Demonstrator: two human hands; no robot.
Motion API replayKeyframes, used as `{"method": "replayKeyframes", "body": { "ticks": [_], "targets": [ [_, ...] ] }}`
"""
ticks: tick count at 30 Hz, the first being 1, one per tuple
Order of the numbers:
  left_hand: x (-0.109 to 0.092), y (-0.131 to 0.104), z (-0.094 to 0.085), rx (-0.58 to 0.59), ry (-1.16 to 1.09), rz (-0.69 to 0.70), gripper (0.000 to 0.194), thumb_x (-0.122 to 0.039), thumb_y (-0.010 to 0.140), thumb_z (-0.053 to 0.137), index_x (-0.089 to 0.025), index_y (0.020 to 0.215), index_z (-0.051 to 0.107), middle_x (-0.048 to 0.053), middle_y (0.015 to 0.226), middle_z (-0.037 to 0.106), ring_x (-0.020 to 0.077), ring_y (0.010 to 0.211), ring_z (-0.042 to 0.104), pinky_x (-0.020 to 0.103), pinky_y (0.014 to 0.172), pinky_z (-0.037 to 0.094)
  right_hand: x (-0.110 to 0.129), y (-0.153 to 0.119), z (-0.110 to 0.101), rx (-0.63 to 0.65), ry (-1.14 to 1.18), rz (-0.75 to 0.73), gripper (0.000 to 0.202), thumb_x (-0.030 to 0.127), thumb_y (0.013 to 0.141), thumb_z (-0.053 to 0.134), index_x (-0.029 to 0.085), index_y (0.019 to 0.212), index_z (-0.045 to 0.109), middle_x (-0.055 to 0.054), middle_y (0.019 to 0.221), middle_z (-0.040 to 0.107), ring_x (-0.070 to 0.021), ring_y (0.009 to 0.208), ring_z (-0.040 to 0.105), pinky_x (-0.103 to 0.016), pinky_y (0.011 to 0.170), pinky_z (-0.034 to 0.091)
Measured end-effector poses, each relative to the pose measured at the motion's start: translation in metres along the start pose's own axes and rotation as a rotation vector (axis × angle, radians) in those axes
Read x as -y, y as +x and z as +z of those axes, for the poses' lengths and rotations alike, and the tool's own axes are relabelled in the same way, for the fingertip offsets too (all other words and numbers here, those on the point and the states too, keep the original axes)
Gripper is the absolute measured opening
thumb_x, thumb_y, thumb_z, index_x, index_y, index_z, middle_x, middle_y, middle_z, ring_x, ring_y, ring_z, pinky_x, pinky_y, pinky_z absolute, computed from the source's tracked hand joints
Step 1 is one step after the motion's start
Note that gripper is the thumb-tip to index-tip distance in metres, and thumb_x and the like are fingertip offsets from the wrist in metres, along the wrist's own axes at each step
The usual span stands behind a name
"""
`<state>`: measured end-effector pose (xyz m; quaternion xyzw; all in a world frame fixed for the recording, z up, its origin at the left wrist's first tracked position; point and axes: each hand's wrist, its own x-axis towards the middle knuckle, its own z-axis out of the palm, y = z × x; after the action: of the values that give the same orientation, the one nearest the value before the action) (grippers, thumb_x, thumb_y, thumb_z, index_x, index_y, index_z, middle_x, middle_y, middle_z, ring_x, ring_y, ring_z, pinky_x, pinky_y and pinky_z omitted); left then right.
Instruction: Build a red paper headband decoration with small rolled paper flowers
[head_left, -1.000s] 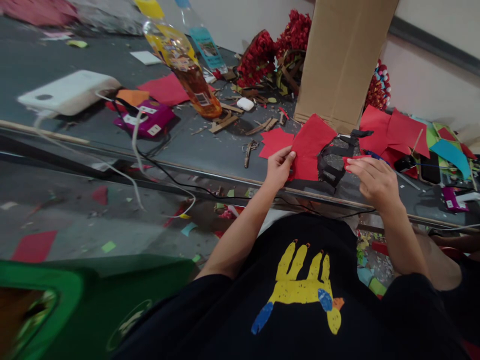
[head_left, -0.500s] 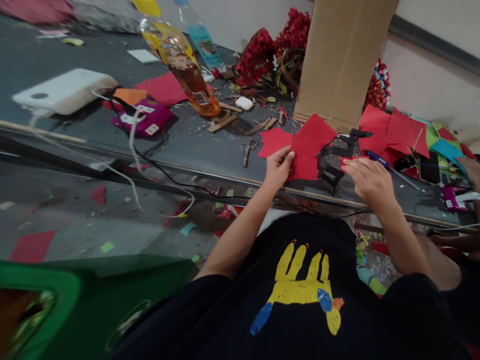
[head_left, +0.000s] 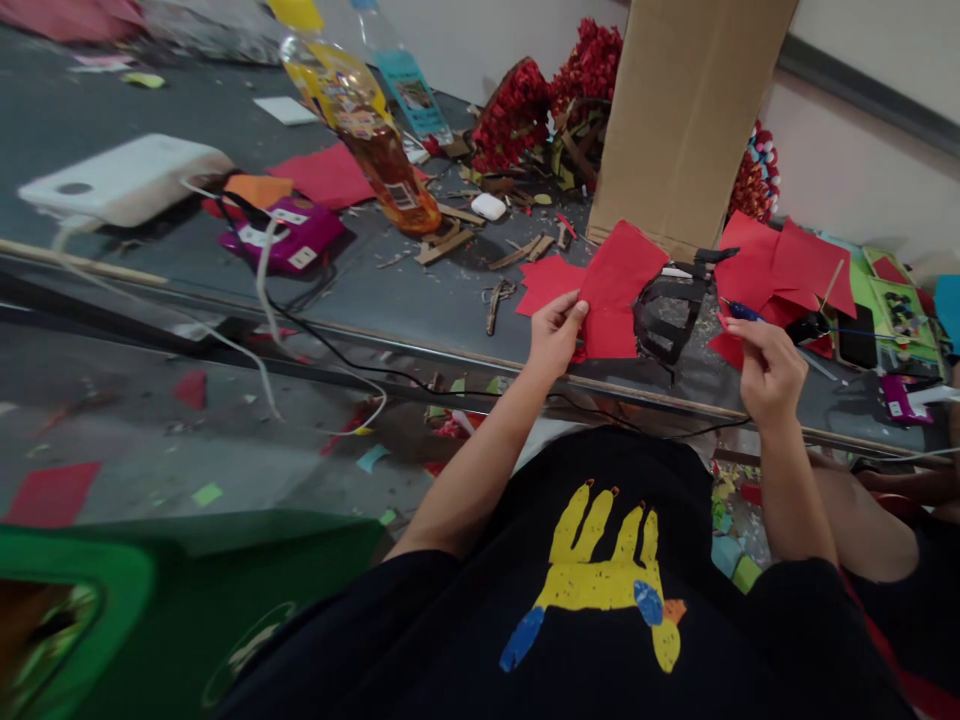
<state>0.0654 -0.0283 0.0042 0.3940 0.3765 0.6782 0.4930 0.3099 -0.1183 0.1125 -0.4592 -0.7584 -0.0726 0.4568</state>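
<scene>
My left hand point(head_left: 556, 335) pinches the lower left edge of a red paper sheet point(head_left: 616, 290) at the table's front edge. Beside that sheet on the right lies a black cut-out strip shape point(head_left: 671, 318). My right hand point(head_left: 772, 365) is further right, its fingertips closed at the end of a dark blue pen-like tool point(head_left: 742, 311); a small pink-red tip shows by the fingers. Whether the fingers grip the tool or something small is unclear. More red sheets point(head_left: 814, 265) lie behind the right hand.
Bottles point(head_left: 390, 170), a white power bank point(head_left: 127, 180) and a purple device point(head_left: 289, 236) stand left. Cardboard point(head_left: 686, 120) rises behind the red paper. Cables hang along the table edge point(head_left: 450, 350). Phone point(head_left: 856, 335) at right; green bin point(head_left: 300, 570) below; another person's arm point(head_left: 862, 520) at right.
My right hand has moved right, away from the black shape to the blue tool. A red piece now lies beside it. My left hand still holds the red sheet. The other person's hand has shifted away.
</scene>
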Motion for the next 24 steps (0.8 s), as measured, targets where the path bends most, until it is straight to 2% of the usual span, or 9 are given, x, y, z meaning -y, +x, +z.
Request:
{"method": "replayKeyframes", "body": {
  "ticks": [4, 7, 12, 18, 21, 24],
  "targets": [
    [0.000, -0.001, 0.000, 0.011, 0.000, -0.002, 0.048, -0.057, 0.060, 0.076, -0.019, 0.089, 0.071, 0.002, 0.074, 0.070, 0.0108, 0.062, 0.061, 0.020, 0.053, 0.050, -0.017, -0.011, 0.016, -0.212, 0.306, 0.292, 0.016, 0.029, 0.088, 0.054, 0.026, 0.094, 0.068, -0.001, 0.092, 0.072, -0.0157, 0.089, 0.067, -0.031, 0.082, 0.052],
    [0.000, -0.001, 0.001, 0.014, -0.018, -0.009, 0.049, -0.058, 0.059, 0.076, -0.019, 0.088, 0.071, 0.001, 0.070, 0.068, 0.0092, 0.057, 0.058, 0.019, 0.049, 0.048, -0.033, -0.021, 0.032, -0.289, 0.602, 0.462, 0.016, 0.036, 0.086, 0.056, 0.028, 0.098, 0.063, 0.002, 0.091, 0.070, -0.0113, 0.079, 0.066, -0.025, 0.071, 0.052],
    [-0.001, -0.001, 0.001, -0.007, -0.026, -0.032, 0.050, -0.059, 0.055, 0.077, -0.019, 0.085, 0.071, 0.001, 0.071, 0.068, 0.0078, 0.053, 0.056, 0.019, 0.048, 0.047, -0.042, -0.030, 0.047, -0.226, 0.852, 0.699, 0.016, 0.041, 0.085, 0.057, 0.030, 0.096, 0.059, 0.004, 0.090, 0.069, -0.0097, 0.071, 0.065, -0.022, 0.060, 0.053],
    [0.001, -0.001, -0.002, -0.009, -0.041, -0.078, 0.051, -0.056, 0.056, 0.078, -0.019, 0.091, 0.070, 0.002, 0.072, 0.068, 0.0084, 0.055, 0.057, 0.019, 0.048, 0.046, -0.027, -0.028, 0.051, -0.218, 1.007, 0.879, 0.017, 0.038, 0.079, 0.064, 0.028, 0.091, 0.058, 0.006, 0.084, 0.069, -0.0076, 0.069, 0.066, -0.018, 0.060, 0.054],
    [0.004, 0.000, -0.004, -0.031, -0.031, -0.075, 0.051, -0.055, 0.056, 0.079, -0.018, 0.091, 0.070, 0.002, 0.073, 0.068, 0.0076, 0.053, 0.056, 0.019, 0.048, 0.046, -0.025, -0.029, 0.054, -0.237, 1.081, 1.025, 0.014, 0.035, 0.079, 0.063, 0.027, 0.090, 0.059, 0.006, 0.083, 0.070, -0.0076, 0.071, 0.066, -0.017, 0.058, 0.054],
    [0.005, 0.001, -0.004, -0.042, -0.025, -0.067, 0.052, -0.055, 0.055, 0.079, -0.017, 0.089, 0.070, 0.002, 0.076, 0.068, 0.0078, 0.055, 0.056, 0.019, 0.049, 0.046, -0.032, -0.030, 0.058, -0.196, 1.160, 1.210, 0.010, 0.032, 0.081, 0.059, 0.027, 0.089, 0.060, 0.007, 0.080, 0.070, -0.0079, 0.070, 0.066, -0.019, 0.057, 0.054]
  ]
}}
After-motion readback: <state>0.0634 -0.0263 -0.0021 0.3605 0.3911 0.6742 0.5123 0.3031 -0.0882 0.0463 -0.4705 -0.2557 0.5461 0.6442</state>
